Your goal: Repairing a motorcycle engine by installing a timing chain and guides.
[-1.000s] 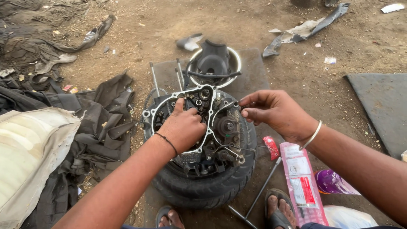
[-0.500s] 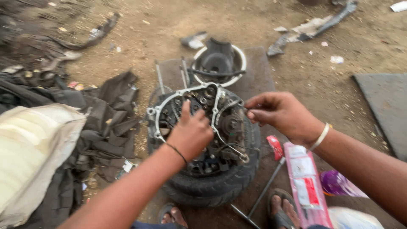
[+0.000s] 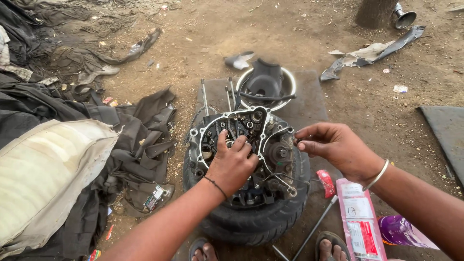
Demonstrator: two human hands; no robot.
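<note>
Pink-and-white flat plastic packet with red label patch lies on ground just below right wrist; small red sachet beside it, purple bottle further right. Engine crankcase rests on black tyre. Left hand flat, fingers spread, pressing on crankcase centre. Right hand at crankcase's right edge, fingertips pinched together; pinched item too small to tell.
</note>
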